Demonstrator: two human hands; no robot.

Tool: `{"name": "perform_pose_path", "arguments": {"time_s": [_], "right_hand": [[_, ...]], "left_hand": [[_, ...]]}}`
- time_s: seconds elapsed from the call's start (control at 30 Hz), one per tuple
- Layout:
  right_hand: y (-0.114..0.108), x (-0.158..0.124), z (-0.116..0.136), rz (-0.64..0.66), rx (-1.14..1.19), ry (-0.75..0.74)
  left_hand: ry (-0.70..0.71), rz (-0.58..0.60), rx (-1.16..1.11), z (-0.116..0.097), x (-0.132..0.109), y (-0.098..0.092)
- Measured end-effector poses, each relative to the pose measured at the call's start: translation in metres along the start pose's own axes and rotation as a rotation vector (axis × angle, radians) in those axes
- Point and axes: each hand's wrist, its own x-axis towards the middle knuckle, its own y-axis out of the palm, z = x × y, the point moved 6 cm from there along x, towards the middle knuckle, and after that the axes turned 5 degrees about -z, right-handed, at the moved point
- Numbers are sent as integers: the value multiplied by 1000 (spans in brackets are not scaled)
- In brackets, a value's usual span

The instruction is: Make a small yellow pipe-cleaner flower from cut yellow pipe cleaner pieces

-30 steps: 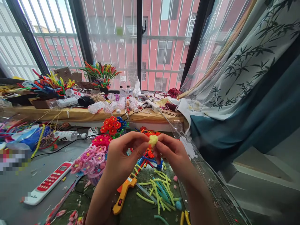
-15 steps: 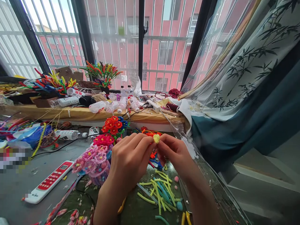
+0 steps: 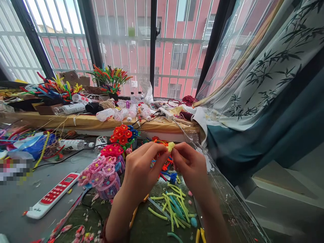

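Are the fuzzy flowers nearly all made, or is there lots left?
Done: bunches of pink flowers and red flowers stand finished nearby. In hand: the left hand and right hand both pinch one small yellow fuzzy piece. Left: a heap of cut green pieces lies loose and unused, so probably plenty remains.

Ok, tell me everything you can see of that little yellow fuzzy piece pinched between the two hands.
The yellow fuzzy piece is a small pale-yellow tuft, soft and bristly, like chenille or pipe-cleaner pile. Only its top shows; the fingers hide the rest. It is held in the air above the green mat, pinched on one side by the left hand and on the other by the right hand. Nothing else touches it. Whether it has a wire stem cannot be told.
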Motion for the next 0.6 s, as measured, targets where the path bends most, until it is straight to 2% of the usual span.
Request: {"name": "perform_pose_path", "arguments": {"time_s": [0.13, 0.6], "right_hand": [[-2, 1, 0, 5, -148, -41], [0, 2, -3, 30, -279, -167]], "left_hand": [[13, 12, 51, -1, -2, 1], [-80, 46, 48, 5, -3, 7]]}}
